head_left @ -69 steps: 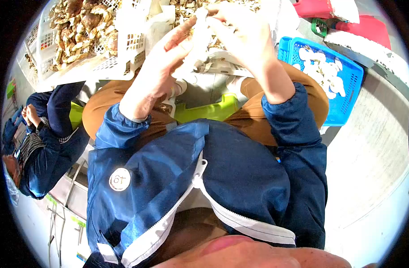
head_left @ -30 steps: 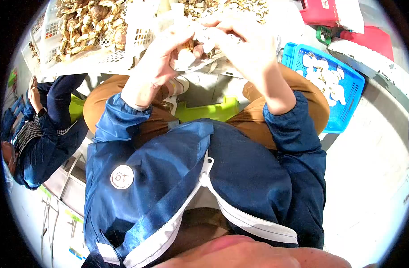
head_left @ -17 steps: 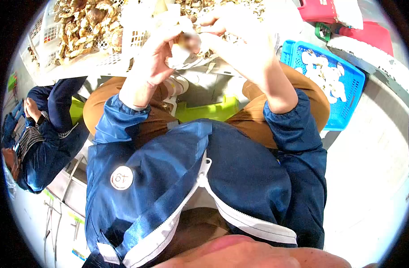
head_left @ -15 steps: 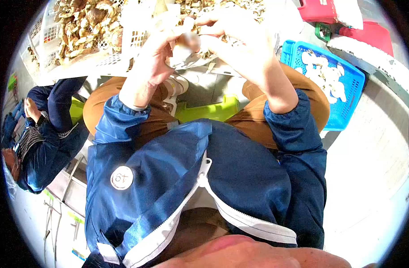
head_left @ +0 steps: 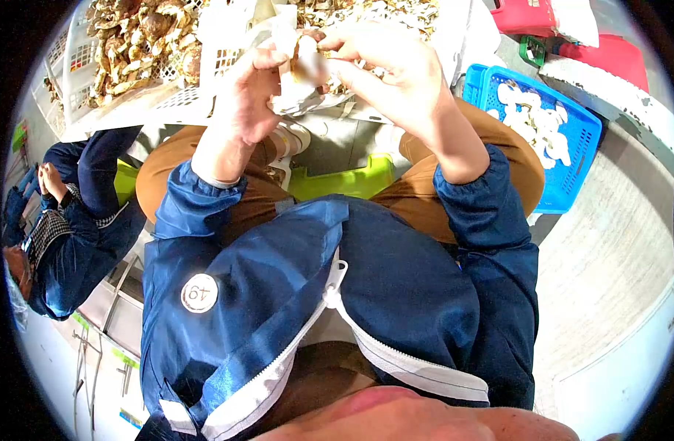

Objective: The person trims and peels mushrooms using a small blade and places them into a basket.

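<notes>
Over the front edge of the trays, my left hand (head_left: 254, 99) is curled round a pale, brown-edged mushroom (head_left: 305, 60). Glare and blur hide part of it. My right hand (head_left: 396, 70) comes in from the other side, thumb and fingers pinched together at the mushroom's right side; whatever may be in that pinch cannot be made out. Brown mushroom pieces (head_left: 142, 48) fill the white mesh tray (head_left: 78, 59) beyond my left hand. More pieces (head_left: 366, 11) lie behind my right hand.
A blue basket (head_left: 588, 143) holding white pieces (head_left: 532, 121) stands to my right. Red containers (head_left: 609, 59) are behind it. A bright green plastic object (head_left: 344, 180) sits between my legs. At left another person sits, hands (head_left: 54, 182) together.
My left hand has shifted slightly left and its palm shows more. The mushroom appears more upright and more visible between my hands. My right hand has moved slightly.
</notes>
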{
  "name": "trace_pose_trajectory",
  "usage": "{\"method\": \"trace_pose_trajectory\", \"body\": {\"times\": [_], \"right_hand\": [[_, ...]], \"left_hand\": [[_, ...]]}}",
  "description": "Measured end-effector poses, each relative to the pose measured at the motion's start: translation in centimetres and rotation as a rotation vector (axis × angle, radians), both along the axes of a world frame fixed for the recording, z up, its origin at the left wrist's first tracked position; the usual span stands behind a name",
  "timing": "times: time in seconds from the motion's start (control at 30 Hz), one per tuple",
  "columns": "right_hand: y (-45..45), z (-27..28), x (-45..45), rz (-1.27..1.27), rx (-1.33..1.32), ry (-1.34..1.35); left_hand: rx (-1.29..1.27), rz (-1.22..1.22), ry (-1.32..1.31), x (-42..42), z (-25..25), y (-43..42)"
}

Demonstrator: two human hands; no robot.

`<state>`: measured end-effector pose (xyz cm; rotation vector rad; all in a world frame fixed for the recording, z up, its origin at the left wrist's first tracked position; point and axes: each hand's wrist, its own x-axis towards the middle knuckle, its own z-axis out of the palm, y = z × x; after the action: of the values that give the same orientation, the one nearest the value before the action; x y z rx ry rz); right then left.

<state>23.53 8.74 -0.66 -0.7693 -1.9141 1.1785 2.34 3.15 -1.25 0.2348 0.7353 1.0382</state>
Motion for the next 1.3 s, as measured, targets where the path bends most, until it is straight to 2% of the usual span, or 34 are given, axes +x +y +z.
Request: {"method": "trace_pose_trajectory", "body": {"times": [0.03,0.1,0.13,0.23,0.33,0.43,0.53,0.57,0.67,0.7,0.8,0.9,1.0,1.03,1.07,1.13,1.17,1.2,1.27,1.3], "right_hand": [[-0.1,0.2,0.0,0.003,-0.083,0.011],[0.7,-0.5,-0.1,0.015,0.168,0.007],[1.0,-0.7,-0.1,0.020,0.293,0.004],[-0.3,0.7,0.0,-0.062,-0.044,0.041],[0.5,0.4,0.4,-0.077,0.066,0.065],[0.8,0.2,0.6,-0.005,0.267,0.072],[0.6,0.5,0.5,0.009,0.260,-0.010],[-0.5,1.2,0.4,-0.016,-0.127,0.080],[-0.3,1.2,0.7,-0.005,-0.136,0.020],[0.3,0.7,0.5,-0.003,-0.004,0.052],[0.2,0.8,0.4,-0.071,0.092,-0.024],[0.0,1.1,0.5,-0.062,-0.070,0.013],[0.9,0.6,1.2,-0.216,-0.442,0.142],[1.4,3.6,0.8,-0.351,-0.522,-0.044],[1.5,3.7,0.9,-0.314,-0.433,-0.104],[1.8,3.1,1.8,-0.246,-0.248,-0.218],[1.5,-0.1,1.7,-0.283,-0.052,-0.262],[1.4,-0.7,1.9,-0.250,0.074,-0.349],[0.6,-4.9,1.7,-0.149,0.035,-0.371],[0.3,-5.0,1.5,-0.106,-0.134,-0.477]], "left_hand": [[-0.021,0.013,0.071,0.1,-0.1,-0.1],[-0.062,0.036,0.212,0.3,-0.2,-0.2],[-0.081,0.039,0.182,0.3,-0.3,-0.3],[-0.139,0.050,0.053,0.5,-0.4,-0.5],[-0.136,0.029,0.011,0.4,-1.0,-0.7],[-0.007,-0.028,0.100,0.8,-0.4,-0.2],[0.061,-0.010,0.422,0.0,-2.3,-0.2],[0.075,-0.015,0.482,-0.2,-2.6,-0.2],[0.045,0.016,0.415,1.9,0.5,0.1],[0.055,0.003,0.386,1.5,-0.2,0.3],[0.074,0.007,0.405,1.5,-0.5,-0.2],[0.088,-0.024,0.376,1.0,-1.2,-0.2],[0.107,0.000,0.101,1.2,0.0,-0.3],[0.177,-0.058,-0.018,0.6,-0.6,-0.1],[0.179,-0.063,-0.084,0.4,-1.0,-0.2],[0.191,-0.080,-0.215,0.6,-1.0,-0.1],[0.197,-0.098,-0.292,0.6,-1.1,-0.1],[0.122,-0.051,-0.177,0.5,-0.9,-0.4],[-0.006,0.024,0.040,1.4,0.1,-0.8],[0.173,-0.114,0.085,2.5,1.8,0.5]]}}
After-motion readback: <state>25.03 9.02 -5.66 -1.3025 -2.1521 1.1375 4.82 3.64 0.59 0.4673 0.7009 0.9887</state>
